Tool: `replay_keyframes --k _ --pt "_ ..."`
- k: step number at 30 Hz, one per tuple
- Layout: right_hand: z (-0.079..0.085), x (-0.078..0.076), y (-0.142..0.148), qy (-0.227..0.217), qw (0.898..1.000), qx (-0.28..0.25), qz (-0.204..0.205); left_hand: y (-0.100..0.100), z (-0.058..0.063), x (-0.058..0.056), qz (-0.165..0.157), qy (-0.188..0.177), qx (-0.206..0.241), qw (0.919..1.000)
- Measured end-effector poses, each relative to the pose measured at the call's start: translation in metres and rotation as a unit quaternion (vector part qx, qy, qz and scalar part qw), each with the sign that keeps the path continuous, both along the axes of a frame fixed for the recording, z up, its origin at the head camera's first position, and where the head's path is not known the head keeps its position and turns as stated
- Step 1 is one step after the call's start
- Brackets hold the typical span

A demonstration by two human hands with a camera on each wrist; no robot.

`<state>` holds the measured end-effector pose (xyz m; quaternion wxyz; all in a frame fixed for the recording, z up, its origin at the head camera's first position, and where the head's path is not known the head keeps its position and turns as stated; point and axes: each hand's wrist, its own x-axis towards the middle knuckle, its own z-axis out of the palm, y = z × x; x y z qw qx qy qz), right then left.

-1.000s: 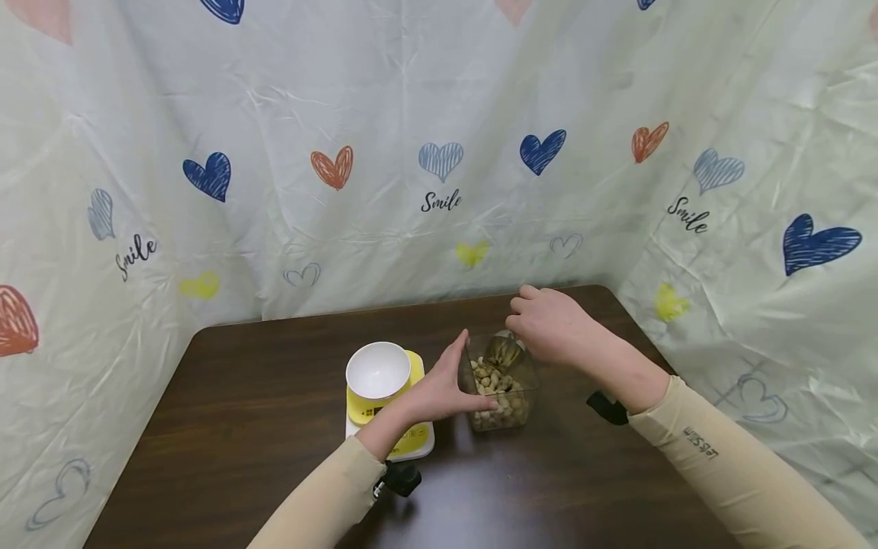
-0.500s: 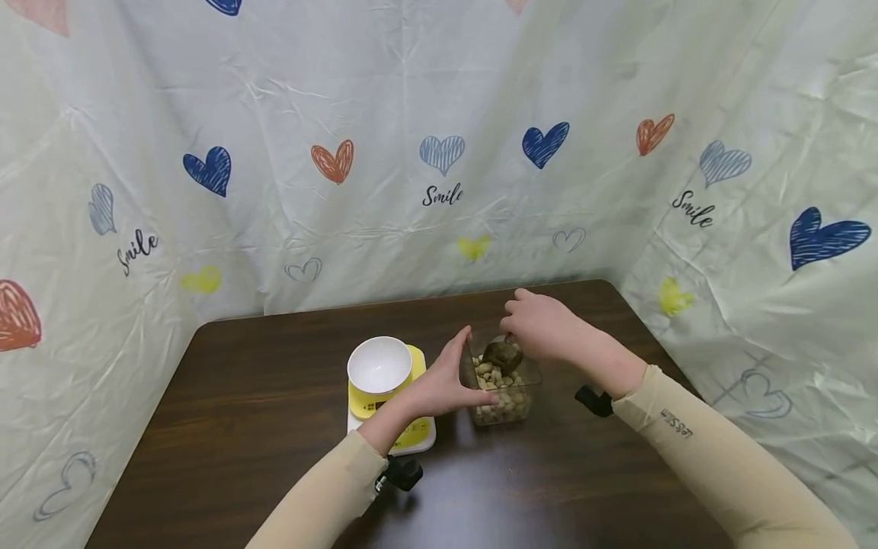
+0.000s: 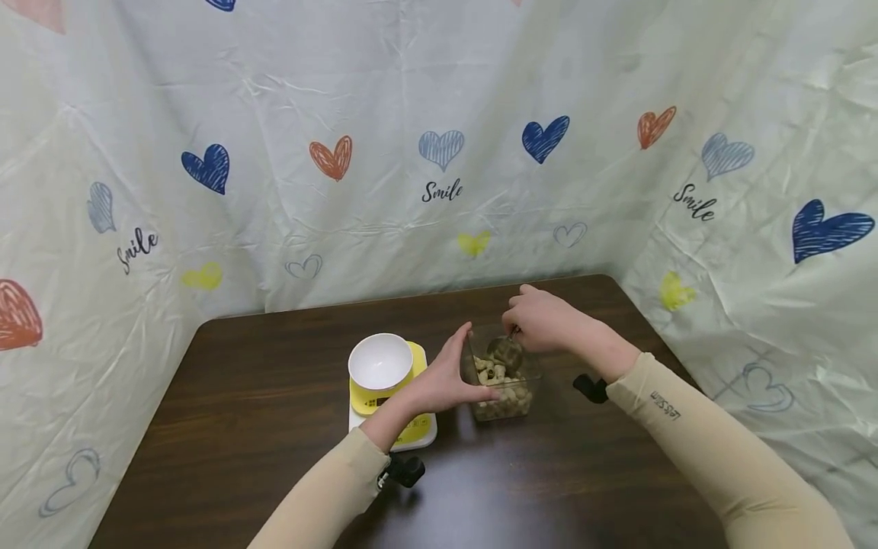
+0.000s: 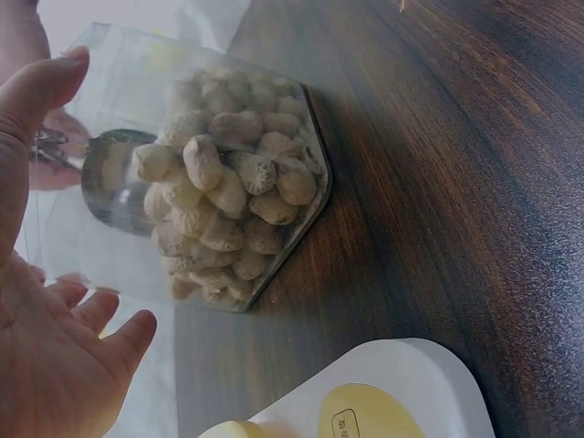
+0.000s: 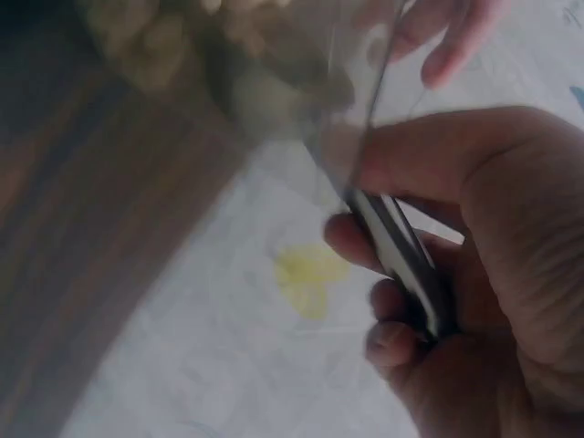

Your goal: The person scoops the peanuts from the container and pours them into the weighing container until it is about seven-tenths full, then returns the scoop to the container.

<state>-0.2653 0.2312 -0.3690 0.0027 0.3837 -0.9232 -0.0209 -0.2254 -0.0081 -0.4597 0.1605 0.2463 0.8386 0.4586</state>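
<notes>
My left hand (image 3: 447, 379) holds a clear plastic box (image 4: 128, 78) from its left side, thumb along the front wall and fingers spread toward the back. Peanuts in their shells (image 4: 228, 173) fill the lower part of the box, which stands on the table. Above the box's far right side, my right hand (image 3: 545, 320) grips the handle of a metal scoop (image 4: 108, 182). The scoop's round bowl is down inside the box, against the peanuts. Curled fingers wrap the dark and silver handle (image 5: 397, 260) in the right wrist view, where the bowl is blurred.
Left of the box, a white bowl (image 3: 380, 361) sits on a yellow and white kitchen scale (image 3: 414, 435); my left forearm partly covers the scale. The dark wooden table (image 3: 274, 381) ends at a white curtain (image 3: 384, 91) printed with hearts.
The scoop has turned and tilted among the peanuts, and the right hand and forearm have shifted slightly left. My left hand has kept its hold on the box.
</notes>
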Motion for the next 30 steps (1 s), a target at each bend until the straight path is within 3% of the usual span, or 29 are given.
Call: replay_keyframes --k 10,16,23,30 --pt "0.007 -0.002 0.007 -0.064 0.997 -0.033 -0.005 0.001 -0.001 -0.001 0.002 0.003 0.002 1.0000" --pt "0.009 -0.005 0.004 -0.090 0.996 -0.016 -0.024 -0.001 0.001 0.001 0.002 0.000 0.000 1.0000" --pt "0.011 -0.012 0.007 -0.156 0.986 -0.003 -0.053 -0.001 -0.001 0.001 -0.002 0.000 0.008 1.0000" --pt "0.009 -0.014 0.005 -0.158 0.986 -0.008 -0.050 0.000 -0.002 0.000 -0.004 -0.001 0.012 0.9999"
